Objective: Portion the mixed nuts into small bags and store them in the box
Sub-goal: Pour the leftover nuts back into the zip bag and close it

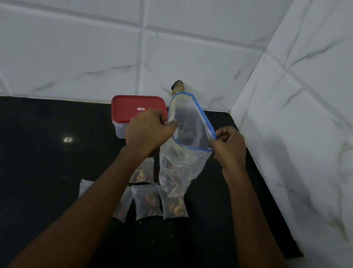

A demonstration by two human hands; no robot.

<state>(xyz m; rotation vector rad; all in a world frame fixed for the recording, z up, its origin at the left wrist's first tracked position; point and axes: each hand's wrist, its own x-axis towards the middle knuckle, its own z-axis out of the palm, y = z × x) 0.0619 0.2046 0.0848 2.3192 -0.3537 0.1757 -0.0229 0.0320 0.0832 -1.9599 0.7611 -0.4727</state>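
A large clear zip bag (182, 156) with a blue rim hangs upright over the black counter, its mouth spread wide; a few nuts lie at its bottom. My left hand (148, 127) pinches the rim's left side. At the right corner of the rim, my right hand (229, 145) pinches it too. Below the bag lie several small clear bags of nuts (148, 200) in a loose row, partly hidden by my left forearm. The box (118, 128), clear with a red lid (138, 107) on it, stands behind my left hand.
The black counter (27, 155) ends at white marble-tiled walls at the back and on the right. A dark hole (177, 87) shows in the back wall just above the bag. One more small bag (85, 187) lies left of my forearm.
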